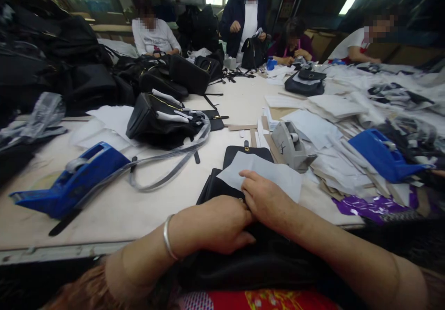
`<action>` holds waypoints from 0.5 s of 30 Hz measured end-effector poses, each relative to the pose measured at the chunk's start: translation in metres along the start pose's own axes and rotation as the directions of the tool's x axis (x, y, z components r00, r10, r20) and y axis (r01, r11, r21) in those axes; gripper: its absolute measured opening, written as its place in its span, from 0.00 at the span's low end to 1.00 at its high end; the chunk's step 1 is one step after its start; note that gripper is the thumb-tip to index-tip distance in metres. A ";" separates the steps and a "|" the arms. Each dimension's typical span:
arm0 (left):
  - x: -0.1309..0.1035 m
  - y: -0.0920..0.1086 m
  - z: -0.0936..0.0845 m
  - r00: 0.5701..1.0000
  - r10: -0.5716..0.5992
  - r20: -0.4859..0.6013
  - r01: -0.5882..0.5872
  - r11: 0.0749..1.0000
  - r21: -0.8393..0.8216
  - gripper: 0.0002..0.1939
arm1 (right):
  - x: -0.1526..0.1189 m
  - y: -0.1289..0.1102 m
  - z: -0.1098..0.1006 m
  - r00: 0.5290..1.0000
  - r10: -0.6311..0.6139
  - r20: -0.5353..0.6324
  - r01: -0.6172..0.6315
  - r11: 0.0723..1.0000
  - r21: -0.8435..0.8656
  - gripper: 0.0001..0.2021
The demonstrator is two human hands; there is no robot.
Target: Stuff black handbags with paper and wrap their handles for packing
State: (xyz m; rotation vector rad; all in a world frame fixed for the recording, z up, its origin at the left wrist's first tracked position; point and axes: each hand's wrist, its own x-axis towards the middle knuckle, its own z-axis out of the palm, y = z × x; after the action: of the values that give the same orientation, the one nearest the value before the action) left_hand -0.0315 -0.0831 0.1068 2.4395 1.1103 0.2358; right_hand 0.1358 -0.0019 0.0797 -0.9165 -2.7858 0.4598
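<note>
A black bag (250, 263) lies at the table's near edge, partly over my lap, its flap (231, 155) folded away from me. On the flap is a white paper sheet (274, 173). My left hand (215, 222), with a silver bangle at the wrist, is closed over the middle of the bag, fingers curled down and tips hidden. Against it rests my right hand (264, 196), its fingers bent together and one finger sticking out over the paper. Whatever is pinched where the two hands meet is hidden.
Blue tape dispensers (74, 175) (385, 155) stand left and right, a grey tape dispenser (292, 145) nearer the middle. Another black bag (163, 120) with a wrapped strap (167, 180) lies ahead left. Papers (347, 157) cover the right. Several people work across the table.
</note>
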 end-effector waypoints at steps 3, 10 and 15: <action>-0.025 -0.014 -0.020 0.963 -0.111 -0.247 0.109 0.994 -0.022 0.12 | -0.005 -0.005 0.006 1.000 -0.020 -0.018 0.020 1.000 -0.002 0.13; -0.024 -0.059 -0.002 0.912 0.014 -0.410 0.146 0.923 0.355 0.23 | -0.016 -0.012 0.004 0.986 -0.134 -0.097 0.144 0.985 0.094 0.11; -0.027 -0.059 0.006 0.938 0.115 -0.326 0.040 0.901 0.432 0.12 | -0.022 0.014 -0.007 0.977 -0.153 -0.151 0.175 0.974 0.145 0.18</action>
State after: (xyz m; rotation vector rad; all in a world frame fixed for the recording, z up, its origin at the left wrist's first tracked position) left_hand -0.0868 -0.0712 0.0750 2.8951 1.3866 0.4927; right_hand 0.1627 -0.0025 0.0800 -0.6504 -2.6277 0.5580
